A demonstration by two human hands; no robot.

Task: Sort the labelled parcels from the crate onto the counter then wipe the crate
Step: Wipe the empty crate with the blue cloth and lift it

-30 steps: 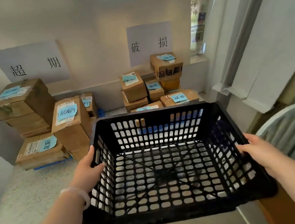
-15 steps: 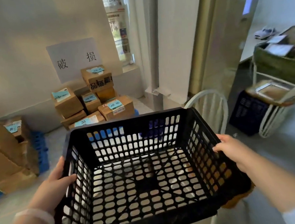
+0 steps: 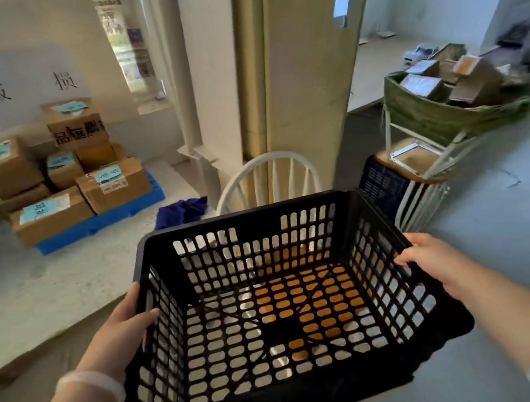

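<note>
A: Where's the crate?

B: The crate (image 3: 252,216), black plastic mesh, is held out in front of the person with one hand on each short side. Orange shows through the holes of its bare floor.

A: And the hands?

B: The left hand (image 3: 124,333) clasps the crate's left wall, with the thumb (image 3: 148,316) hooked over the rim to the inside and the palm against the outside. The other fingers are hidden behind the wall. A white bracelet (image 3: 92,385) sits on that wrist. The right hand (image 3: 432,262) grips the right rim, with its fingers (image 3: 405,261) curled over the edge.

A: What's around the crate?

B: Just behind its far wall rises the back of a white chair (image 3: 267,180). To the crate's left runs the pale counter (image 3: 49,299), and a dark blue cloth (image 3: 181,210) lies crumpled on it near the crate's far left corner. Farther out that way, the parcels (image 3: 111,185) with blue labels are stacked on a blue pallet (image 3: 99,220) under a paper sign (image 3: 23,86) on the wall.

A: And to the right?

B: Beyond the crate's far right corner stands a white rack (image 3: 425,191). On it is a green sack (image 3: 432,116) full of cardboard boxes.
</note>
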